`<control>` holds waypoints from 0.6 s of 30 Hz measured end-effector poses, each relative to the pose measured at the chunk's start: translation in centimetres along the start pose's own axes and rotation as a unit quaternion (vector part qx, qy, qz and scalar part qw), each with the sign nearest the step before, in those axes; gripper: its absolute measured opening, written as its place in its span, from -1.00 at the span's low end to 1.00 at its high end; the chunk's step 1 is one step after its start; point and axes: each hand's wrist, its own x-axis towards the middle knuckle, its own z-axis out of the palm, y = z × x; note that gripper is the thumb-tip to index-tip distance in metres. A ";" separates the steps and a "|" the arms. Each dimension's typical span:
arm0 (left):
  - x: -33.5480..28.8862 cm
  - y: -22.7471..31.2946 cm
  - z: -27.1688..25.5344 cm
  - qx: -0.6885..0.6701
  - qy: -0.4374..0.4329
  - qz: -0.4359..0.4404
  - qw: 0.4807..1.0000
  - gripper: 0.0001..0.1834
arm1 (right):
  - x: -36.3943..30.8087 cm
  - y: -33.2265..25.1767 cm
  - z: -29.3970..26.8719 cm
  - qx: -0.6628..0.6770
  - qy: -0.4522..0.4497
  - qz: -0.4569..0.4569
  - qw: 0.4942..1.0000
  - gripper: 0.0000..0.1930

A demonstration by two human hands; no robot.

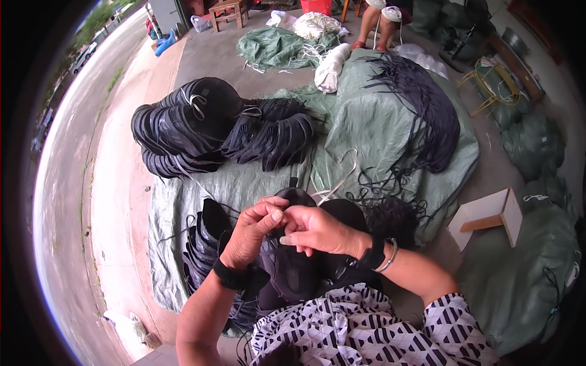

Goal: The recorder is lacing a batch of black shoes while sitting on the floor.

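My left hand (249, 230) and my right hand (321, 230) meet in front of me, thumbs and fingers pinched close together. Whatever is between the fingertips is too small to make out. Just below them, a black shoe upper (293, 277) rests over my lap. A second dark rounded piece (343, 215) shows behind my right hand. Beyond the hands, a thin white lace (347, 177) curves up in a loop. To the left of my lap stands a row of nested black uppers (198, 247), partly covered by my left forearm.
Bundled stacks of black uppers (183, 125) lie ahead on a green woven sheet (238, 186). Black laces (430, 113) drape over a green sack (351, 122) to the right. Farther right are a white-and-brown open box (488, 216) and full sacks (513, 287). Another person's legs (375, 27) show at the back.
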 end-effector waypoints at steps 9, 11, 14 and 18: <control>-0.1 0.4 0.4 0.123 0.002 0.013 0.992 -0.75 | -4.0 -10.6 -0.4 0.162 0.092 -0.255 0.949 -0.77; -0.1 0.6 0.4 0.199 -0.009 0.057 0.978 -0.72 | -6.4 -14.6 -0.6 0.152 -0.025 -0.391 0.907 -0.78; 0.7 2.9 3.3 0.373 -0.062 0.199 0.904 -0.61 | -8.6 -15.6 1.1 0.050 0.007 -0.364 0.930 -0.78; -1.2 5.4 6.2 0.145 -0.181 0.031 0.972 -0.79 | -8.8 -14.2 0.6 0.059 0.047 -0.332 0.940 -0.77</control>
